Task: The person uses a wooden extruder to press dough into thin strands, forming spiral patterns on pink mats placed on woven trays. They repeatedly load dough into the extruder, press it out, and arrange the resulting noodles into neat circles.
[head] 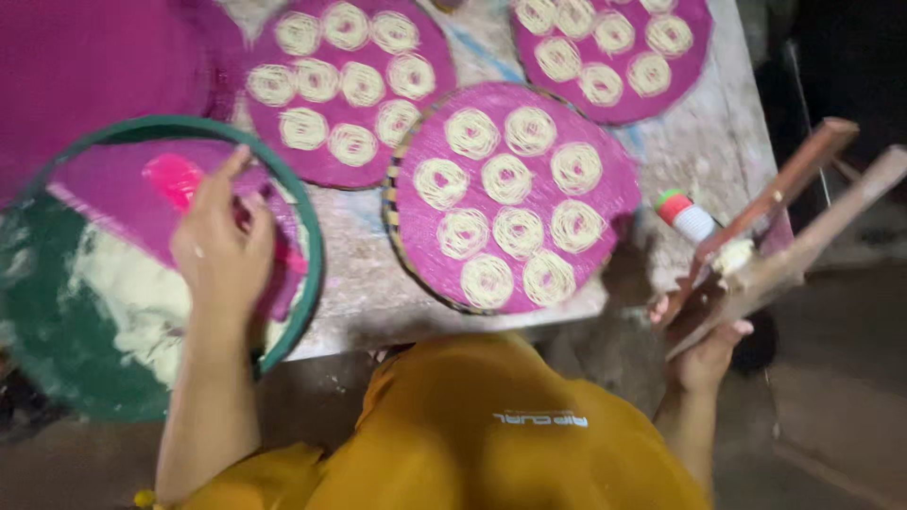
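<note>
Gripping a wooden two-handled press (784, 222) at four o'clock, the right hand (704, 345) is closed round its handles. At nine o'clock sits the green basin (307, 236) of pale dough (128, 293); the left hand (222, 250) reaches in, fingers loosely curled, touching a pink sheet (113, 203). Noodle-coiled pink mats (515, 194) lie at twelve.

A: We get strong light on the middle of the bench (680, 142), prob. from above; the pink mats glow, colours v. saturated.

B: Agreed. We lose the edges though: right side and bottom corners go near black.

A: We see motion blur on the left hand (222, 250) and the wooden press (784, 222).

B: Whole frame a bit soft, w/ grain in the dark parts.
</note>
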Demonstrator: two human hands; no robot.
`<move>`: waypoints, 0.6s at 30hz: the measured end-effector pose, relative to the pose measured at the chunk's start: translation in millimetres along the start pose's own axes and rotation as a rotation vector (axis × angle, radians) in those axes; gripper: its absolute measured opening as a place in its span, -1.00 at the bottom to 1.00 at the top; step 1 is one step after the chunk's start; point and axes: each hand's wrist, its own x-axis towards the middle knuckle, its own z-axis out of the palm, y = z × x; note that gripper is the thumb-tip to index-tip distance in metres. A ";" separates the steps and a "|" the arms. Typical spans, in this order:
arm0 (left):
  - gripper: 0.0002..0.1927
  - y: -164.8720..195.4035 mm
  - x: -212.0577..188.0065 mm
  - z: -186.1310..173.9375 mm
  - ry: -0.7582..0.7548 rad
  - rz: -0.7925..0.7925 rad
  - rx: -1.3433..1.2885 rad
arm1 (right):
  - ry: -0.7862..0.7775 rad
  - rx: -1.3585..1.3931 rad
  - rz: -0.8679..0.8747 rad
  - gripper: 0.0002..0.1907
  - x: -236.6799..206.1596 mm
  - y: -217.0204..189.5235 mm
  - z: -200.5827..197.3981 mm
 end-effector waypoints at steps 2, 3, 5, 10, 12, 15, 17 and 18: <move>-0.61 -38.4 20.0 -11.3 0.028 -0.045 0.019 | -0.052 0.096 0.061 0.00 12.7 9.3 8.1; -0.63 -59.2 31.4 -14.9 0.043 -0.071 0.032 | -0.083 0.143 0.098 -0.04 21.1 13.6 14.2; -0.63 -105.0 61.8 -14.9 0.202 0.117 0.144 | -0.172 0.125 0.071 -0.02 38.6 23.1 33.8; -0.66 -195.8 126.6 -12.3 0.020 -0.185 0.331 | -0.315 0.224 0.104 0.05 61.0 49.1 118.7; -0.66 -217.0 151.9 -11.7 -0.104 -0.357 0.376 | -0.312 0.289 0.143 0.06 61.0 60.5 160.9; -0.62 -240.1 189.0 -11.7 -0.299 -0.463 0.391 | -0.363 0.395 0.171 0.06 55.3 74.6 213.1; -0.60 -253.2 215.6 -6.9 -0.410 -0.495 0.436 | -0.342 0.320 0.170 0.06 50.9 80.5 235.5; -0.59 -259.3 225.8 -4.5 -0.464 -0.530 0.466 | -0.328 0.280 0.172 0.07 47.9 82.9 242.7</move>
